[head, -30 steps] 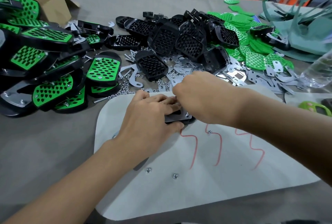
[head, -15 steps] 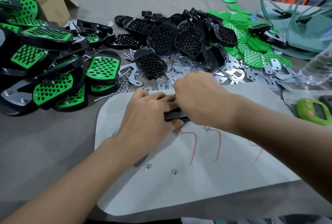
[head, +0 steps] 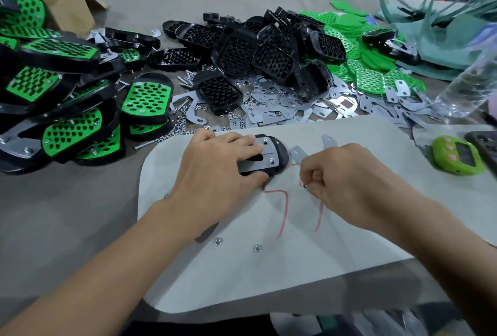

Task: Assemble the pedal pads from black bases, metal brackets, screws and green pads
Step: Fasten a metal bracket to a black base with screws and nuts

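Observation:
A black base lies upside down on the pale work mat, with a metal bracket laid across its back. My left hand holds this base, fingers over the bracket and thumb along the near edge. Just to its right, my right hand is curled and pinches a small nut above the mat. Two loose small brackets lie on the mat beyond that hand. Two nuts rest on the mat near my left wrist.
Finished green-and-black pedals are heaped at the left. Black bases, loose brackets and nuts and green pads fill the middle and right back. A green timer and a plastic bottle stand at the right.
My right hand has drawn away from the base to the right and now pinches a nut. The bracket on the base has come into view. My left hand still holds the base.

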A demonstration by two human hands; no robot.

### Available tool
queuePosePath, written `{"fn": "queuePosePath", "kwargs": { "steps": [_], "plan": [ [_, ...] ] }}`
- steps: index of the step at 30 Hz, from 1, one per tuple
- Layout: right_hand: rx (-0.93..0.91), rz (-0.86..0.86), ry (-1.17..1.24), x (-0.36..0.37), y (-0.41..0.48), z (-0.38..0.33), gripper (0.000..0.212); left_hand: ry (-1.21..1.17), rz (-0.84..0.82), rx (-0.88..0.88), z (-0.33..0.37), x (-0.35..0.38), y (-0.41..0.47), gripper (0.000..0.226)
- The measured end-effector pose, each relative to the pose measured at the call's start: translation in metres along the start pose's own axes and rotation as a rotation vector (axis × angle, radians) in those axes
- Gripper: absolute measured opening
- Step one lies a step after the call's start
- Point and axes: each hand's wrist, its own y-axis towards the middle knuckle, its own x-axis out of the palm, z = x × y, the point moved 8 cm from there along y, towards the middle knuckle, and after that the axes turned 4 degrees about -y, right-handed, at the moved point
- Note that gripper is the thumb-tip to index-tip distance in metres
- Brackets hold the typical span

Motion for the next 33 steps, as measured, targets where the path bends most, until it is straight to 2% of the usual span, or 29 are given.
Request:
{"fn": "queuePosePath", "kwargs": {
  "steps": [3, 8, 11, 14, 23, 33],
  "plan": [
    [-0.043, -0.004, -0.031, -0.002, 0.000, -0.006, 0.012, -0.019, 0.022, -0.011, 0.003, -0.003, 0.000, 0.041],
    [-0.085, 0.059, -0.064, -0.004, -0.004, -0.015, 0.014, -0.081, -0.013, -0.045, -0.007, 0.000, 0.002, 0.037],
    [-0.014, 0.077, 0.102, -0.011, 0.007, -0.011, 0.013, -0.086, -0.017, -0.045, -0.010, 0.001, 0.003, 0.033],
    [0.029, 0.168, 0.256, -0.025, 0.023, -0.014, 0.011, -0.059, -0.018, -0.035, -0.009, 0.001, 0.002, 0.033],
    [-0.052, 0.072, 0.149, -0.021, 0.045, -0.035, 0.014, -0.046, -0.047, -0.038, -0.007, 0.000, 0.004, 0.034],
    [-0.018, 0.072, 0.164, -0.022, 0.043, -0.034, 0.014, -0.046, -0.035, -0.024, -0.009, 0.002, 0.001, 0.038]
  ]
}}
